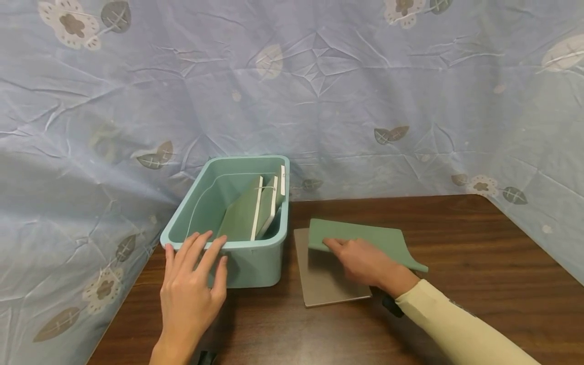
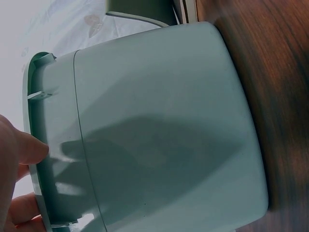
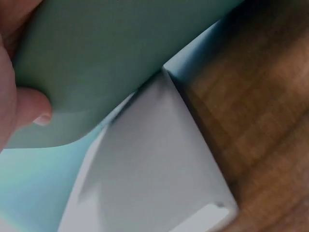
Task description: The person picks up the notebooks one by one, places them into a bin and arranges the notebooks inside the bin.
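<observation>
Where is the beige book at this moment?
In the head view, the beige book lies on the table, just right of the bin, partly hidden by the green booklet in the right hand.

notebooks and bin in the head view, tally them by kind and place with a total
Teal bin: 1
Green notebooks visible in the bin: 3
Bent green notebook in the right hand: 1
Grey-brown notebook on the wooden table: 1
Total: 6
</observation>
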A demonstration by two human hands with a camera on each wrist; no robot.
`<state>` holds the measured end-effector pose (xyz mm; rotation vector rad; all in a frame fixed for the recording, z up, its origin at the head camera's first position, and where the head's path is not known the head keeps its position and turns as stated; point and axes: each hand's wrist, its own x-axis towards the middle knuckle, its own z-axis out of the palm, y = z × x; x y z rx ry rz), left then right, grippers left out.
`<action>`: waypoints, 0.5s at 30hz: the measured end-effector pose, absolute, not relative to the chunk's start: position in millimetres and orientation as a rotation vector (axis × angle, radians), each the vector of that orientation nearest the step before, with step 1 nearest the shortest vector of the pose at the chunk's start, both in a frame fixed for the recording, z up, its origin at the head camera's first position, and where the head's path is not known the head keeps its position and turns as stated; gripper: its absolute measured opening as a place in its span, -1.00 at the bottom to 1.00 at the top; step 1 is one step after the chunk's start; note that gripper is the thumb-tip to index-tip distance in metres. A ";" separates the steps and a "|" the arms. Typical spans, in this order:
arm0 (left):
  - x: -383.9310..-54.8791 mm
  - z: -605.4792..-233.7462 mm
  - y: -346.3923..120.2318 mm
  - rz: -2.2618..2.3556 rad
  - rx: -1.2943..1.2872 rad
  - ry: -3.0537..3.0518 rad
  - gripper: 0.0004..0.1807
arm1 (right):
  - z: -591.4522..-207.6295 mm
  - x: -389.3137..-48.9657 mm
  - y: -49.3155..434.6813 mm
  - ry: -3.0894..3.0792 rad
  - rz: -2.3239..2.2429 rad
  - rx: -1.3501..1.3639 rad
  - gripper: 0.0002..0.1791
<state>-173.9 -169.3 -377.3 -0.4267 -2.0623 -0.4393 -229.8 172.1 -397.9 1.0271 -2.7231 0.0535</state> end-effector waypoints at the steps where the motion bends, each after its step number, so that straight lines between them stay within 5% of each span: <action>1: -174.1 -377.4 -169.5 -0.439 -0.426 -2.066 -0.65 | -394.9 -229.6 173.3 -2.722 0.072 1.017 -0.33; 15: -175.3 -378.5 -170.6 -0.434 -0.442 -2.046 -0.65 | -357.4 -238.1 186.5 -2.472 -0.011 0.823 -0.35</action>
